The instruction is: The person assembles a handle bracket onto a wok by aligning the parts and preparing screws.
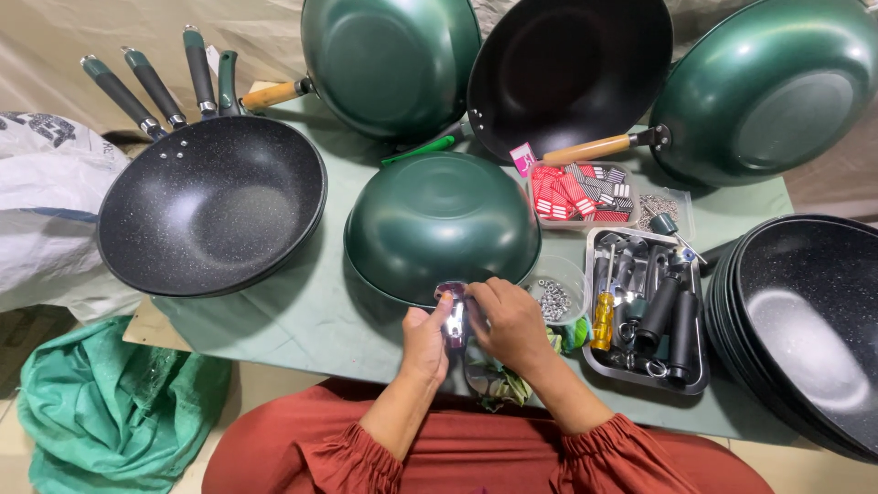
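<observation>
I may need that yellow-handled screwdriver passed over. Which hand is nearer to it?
Right. The right hand is at the wok rim, just left of the yellow-handled screwdriver in the metal tray. The left hand lies farther left, beyond the right hand.

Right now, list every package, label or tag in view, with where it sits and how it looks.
White sack: far left, beside the black pan, crumpled, with dark print.
Pink tag: by the wooden pan handle, small and square.
Clear tray of red and grey labels: right of the upturned green pan, rectangular.
</observation>
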